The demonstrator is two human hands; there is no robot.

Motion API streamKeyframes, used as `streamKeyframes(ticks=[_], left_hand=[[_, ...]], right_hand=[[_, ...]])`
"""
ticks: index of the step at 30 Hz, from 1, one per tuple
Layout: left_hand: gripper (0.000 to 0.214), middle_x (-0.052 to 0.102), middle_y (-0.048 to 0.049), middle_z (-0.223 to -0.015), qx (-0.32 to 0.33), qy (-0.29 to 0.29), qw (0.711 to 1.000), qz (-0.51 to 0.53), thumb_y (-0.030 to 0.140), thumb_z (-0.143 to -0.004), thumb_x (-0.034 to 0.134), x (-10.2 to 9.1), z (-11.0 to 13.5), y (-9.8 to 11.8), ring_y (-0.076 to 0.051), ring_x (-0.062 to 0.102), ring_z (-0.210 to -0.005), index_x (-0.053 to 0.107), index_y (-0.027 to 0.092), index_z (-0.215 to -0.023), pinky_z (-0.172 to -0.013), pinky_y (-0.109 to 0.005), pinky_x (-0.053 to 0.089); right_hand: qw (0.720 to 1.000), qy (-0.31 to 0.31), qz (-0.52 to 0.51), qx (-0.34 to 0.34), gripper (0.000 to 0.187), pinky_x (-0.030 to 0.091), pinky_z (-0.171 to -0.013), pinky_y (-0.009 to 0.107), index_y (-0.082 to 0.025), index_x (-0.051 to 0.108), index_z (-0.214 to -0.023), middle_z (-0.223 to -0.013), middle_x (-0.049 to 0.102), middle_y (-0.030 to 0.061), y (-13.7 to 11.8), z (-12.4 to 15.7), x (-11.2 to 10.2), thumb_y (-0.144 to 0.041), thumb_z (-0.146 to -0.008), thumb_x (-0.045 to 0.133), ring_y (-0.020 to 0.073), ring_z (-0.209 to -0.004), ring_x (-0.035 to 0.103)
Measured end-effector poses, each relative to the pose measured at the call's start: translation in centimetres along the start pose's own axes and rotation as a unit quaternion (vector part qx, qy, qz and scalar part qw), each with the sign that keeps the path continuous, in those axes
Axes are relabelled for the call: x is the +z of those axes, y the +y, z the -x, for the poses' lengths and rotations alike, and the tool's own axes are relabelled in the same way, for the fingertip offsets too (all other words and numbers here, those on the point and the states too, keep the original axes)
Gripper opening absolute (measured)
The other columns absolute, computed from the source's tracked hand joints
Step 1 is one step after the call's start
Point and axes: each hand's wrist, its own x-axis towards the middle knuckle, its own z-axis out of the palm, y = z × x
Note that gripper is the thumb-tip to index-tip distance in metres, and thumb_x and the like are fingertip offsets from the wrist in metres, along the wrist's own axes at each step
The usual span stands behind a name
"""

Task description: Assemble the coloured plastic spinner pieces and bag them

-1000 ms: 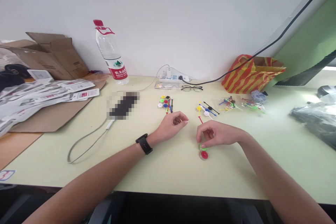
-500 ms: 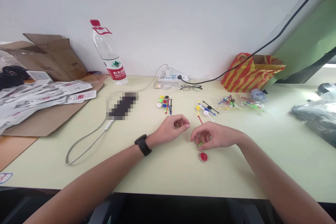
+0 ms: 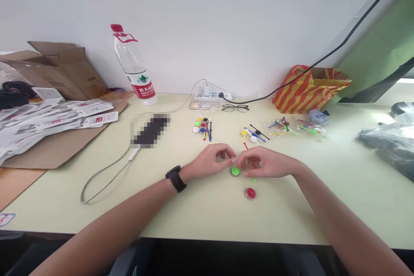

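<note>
My left hand (image 3: pixel 216 159) hovers low over the table with fingers curled and the thumb a little apart. No object shows in it. Just below its fingertips lies a round green plastic piece (image 3: pixel 235 172) with a raised centre and a clear rim. My right hand (image 3: pixel 267 162) is to the right of that piece, fingers bent and thumb apart, its fingertips close to it. A small green tip (image 3: pixel 255 180) peeks out beneath the right hand; the hand hides the rest. Nearer to me lies a red round piece (image 3: pixel 250 193) of the same shape.
Behind the hands lie coloured discs with arrow pointers (image 3: pixel 202 128) and more loose arrows (image 3: pixel 255 133). Bagged pieces (image 3: pixel 283 127) are farther right. A water bottle (image 3: pixel 141 82), glasses (image 3: pixel 235 108), power strip (image 3: pixel 213 95), striped bag (image 3: pixel 300 95) and cardboard box (image 3: pixel 71 71) stand along the wall.
The green round piece has moved left from under my right hand and lies between both hands. My right hand has shifted slightly up; a green tip shows below it.
</note>
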Motion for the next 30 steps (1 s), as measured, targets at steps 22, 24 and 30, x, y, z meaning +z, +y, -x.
streamKeyframes(ticks=[22,24,30], left_hand=[[0.019,0.073,-0.0035,-0.091,0.033,-0.045,0.998,-0.02,0.037,-0.091,0.074,0.0,0.1,-0.2,-0.018,0.066,-0.086,0.075,0.019,-0.096,-0.078,-0.028,0.05],[0.017,0.072,-0.0035,-0.091,0.025,-0.044,0.999,-0.002,0.036,-0.092,0.072,0.0,0.1,-0.3,-0.017,0.066,-0.085,0.074,0.019,-0.096,-0.076,-0.028,0.05],[0.018,0.07,-0.0037,-0.091,0.003,-0.03,0.999,0.024,0.036,-0.093,0.071,0.0,0.1,-0.2,-0.016,0.063,-0.082,0.071,0.018,-0.095,-0.073,-0.028,0.05]], right_hand=[[0.999,0.018,0.046,0.011,0.019,0.045,-0.068,0.027,-0.023,0.071,-0.098,-0.087,0.063,0.0008,0.0,-0.2,0.6,-0.013,-0.087,0.06,0.016,-0.077,0.056],[0.998,0.025,0.053,0.011,0.018,0.042,-0.065,0.026,-0.023,0.07,-0.098,-0.084,0.06,-0.0002,-0.1,-0.3,0.8,-0.012,-0.087,0.06,0.0154,-0.075,0.055],[0.997,0.052,0.059,0.002,0.008,0.041,-0.067,0.026,-0.022,0.064,-0.094,-0.082,0.058,-0.0012,-0.1,-0.5,1.0,-0.016,-0.09,0.062,0.0156,-0.076,0.052]])
